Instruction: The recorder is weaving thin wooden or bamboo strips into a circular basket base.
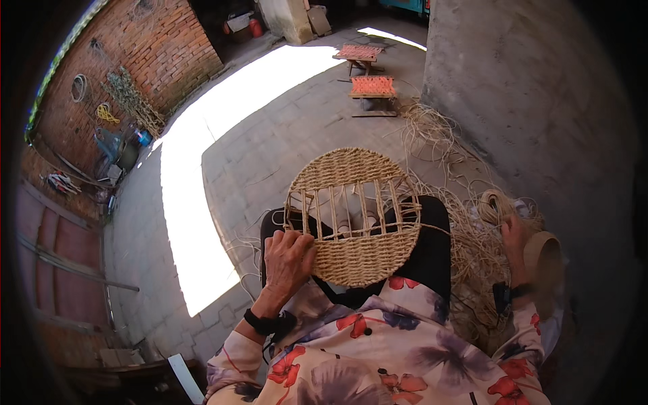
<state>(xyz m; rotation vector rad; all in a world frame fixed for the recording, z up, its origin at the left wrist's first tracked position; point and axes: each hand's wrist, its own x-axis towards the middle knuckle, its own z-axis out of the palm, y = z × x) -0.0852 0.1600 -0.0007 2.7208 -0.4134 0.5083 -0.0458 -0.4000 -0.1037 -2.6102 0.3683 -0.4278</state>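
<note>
A round woven disc [368, 264] of straw-coloured cord lies over my lap. Its far and near parts are densely woven; across the middle, bare ribs stand with gaps between them. My left hand [289, 258] is closed on the disc's near left edge, thumb lying over the weave. Out to the right, my right hand [515, 235] is held beside a coil of pale cord [495, 206]. Its fingers look curled, but what they hold is too small to make out. One strand runs from the disc's right edge toward the tangled cord there.
Loose cord [476, 260] is heaped on the floor to my right, by a pale rounded container [542, 260]. Two low stools with red woven seats [372, 86] stand ahead. A grey wall [520, 101] rises at the right, a brick wall [152, 50] at the far left.
</note>
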